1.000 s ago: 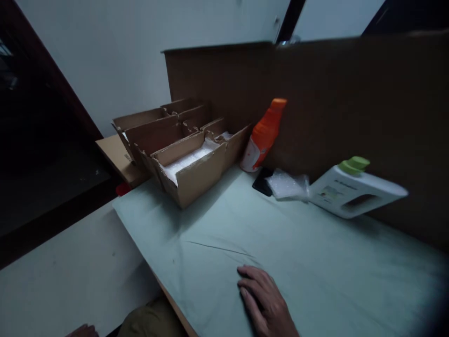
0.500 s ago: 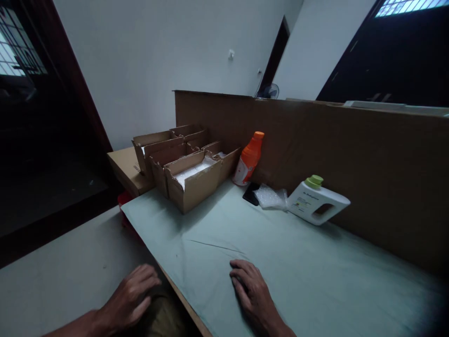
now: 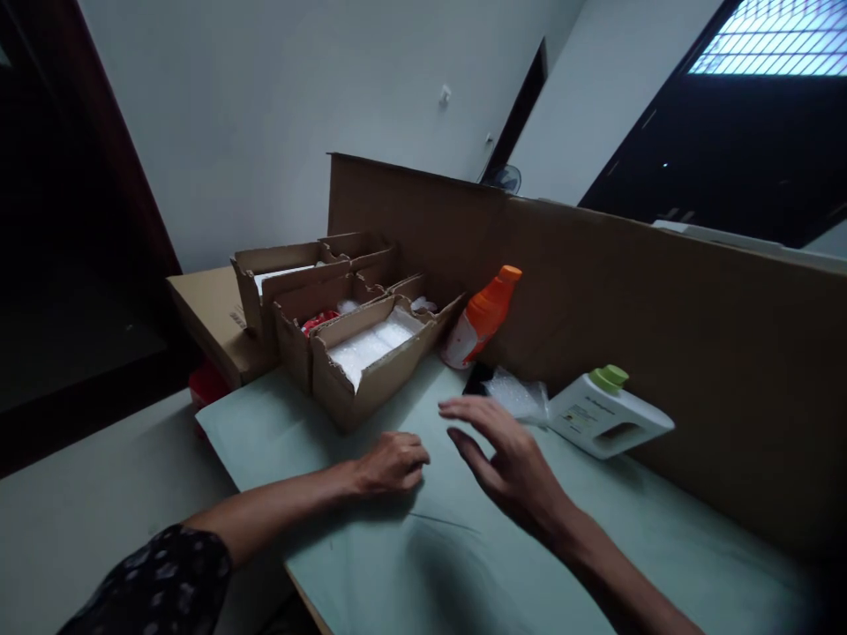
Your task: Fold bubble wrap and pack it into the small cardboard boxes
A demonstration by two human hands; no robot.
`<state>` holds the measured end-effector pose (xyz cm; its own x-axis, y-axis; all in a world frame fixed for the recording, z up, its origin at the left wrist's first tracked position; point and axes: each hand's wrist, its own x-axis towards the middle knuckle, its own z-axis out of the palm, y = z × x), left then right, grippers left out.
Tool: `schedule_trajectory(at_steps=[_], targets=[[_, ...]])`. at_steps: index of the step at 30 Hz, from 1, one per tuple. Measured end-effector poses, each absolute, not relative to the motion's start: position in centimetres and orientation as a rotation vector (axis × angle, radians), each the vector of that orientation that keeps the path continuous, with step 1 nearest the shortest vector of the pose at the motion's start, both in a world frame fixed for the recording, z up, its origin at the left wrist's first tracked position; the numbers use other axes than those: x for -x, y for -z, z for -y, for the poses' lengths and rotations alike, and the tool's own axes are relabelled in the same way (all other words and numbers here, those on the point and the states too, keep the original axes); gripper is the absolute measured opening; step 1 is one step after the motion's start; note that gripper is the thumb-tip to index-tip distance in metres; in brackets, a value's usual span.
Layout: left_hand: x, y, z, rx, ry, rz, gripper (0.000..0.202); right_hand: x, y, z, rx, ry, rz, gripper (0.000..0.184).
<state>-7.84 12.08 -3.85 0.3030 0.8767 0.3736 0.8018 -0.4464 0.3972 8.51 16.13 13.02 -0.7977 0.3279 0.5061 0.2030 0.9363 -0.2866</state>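
My left hand [image 3: 392,463] is low over the pale green table cover, its fingers curled in and nothing visible in them. Just to its right, my right hand [image 3: 506,450] is raised above the table with thumb and fingers apart, holding nothing. Beyond it lie a bubble-wrap pouch [image 3: 517,397] and a dark phone-like object [image 3: 475,379], partly hidden by the pouch. The nearest cardboard bin [image 3: 380,379], with bubble wrap [image 3: 377,342] inside, stands past my left hand. An orange bottle [image 3: 488,309] leans beside the bins.
A white jug with a green cap [image 3: 605,410] stands right of the pouch. A tall cardboard panel [image 3: 662,317] borders the table's far side. Several more open bins stand at the back left, one holding something red [image 3: 319,321]. A flat carton [image 3: 212,317] lies beside them.
My left hand has come from beside the table edge to over the table. My right hand has lifted off the cover and moved forward, its fingers spreading. The view has shifted slightly.
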Motion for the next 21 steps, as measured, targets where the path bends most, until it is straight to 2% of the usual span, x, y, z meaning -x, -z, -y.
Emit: schedule_trajectory(at_steps=[4,8,12,14,21], targets=[[5.9,4.6,-14.4,-2.396,-0.846,-1.557,0.010,0.4,-17.7,-18.6,0.354,-0.079,2.759,0.022],[6.2,5.2,-14.1,-2.354,-0.859,-1.568,0.008,8.1,-19.3,-20.4,0.519,0.083,3.228,0.021],[6.5,5.4,-14.0,-2.305,-0.878,-1.567,0.008,13.1,-19.0,-21.1,0.602,0.063,3.501,0.040],[6.4,5.5,-14.2,-2.282,-0.887,-1.552,0.008,14.6,-18.2,-21.1,0.610,0.028,3.574,0.044],[6.2,5.7,-14.6,-2.175,-0.965,-1.530,0.012,14.6,-16.0,-21.6,0.601,0.031,3.484,0.026]])
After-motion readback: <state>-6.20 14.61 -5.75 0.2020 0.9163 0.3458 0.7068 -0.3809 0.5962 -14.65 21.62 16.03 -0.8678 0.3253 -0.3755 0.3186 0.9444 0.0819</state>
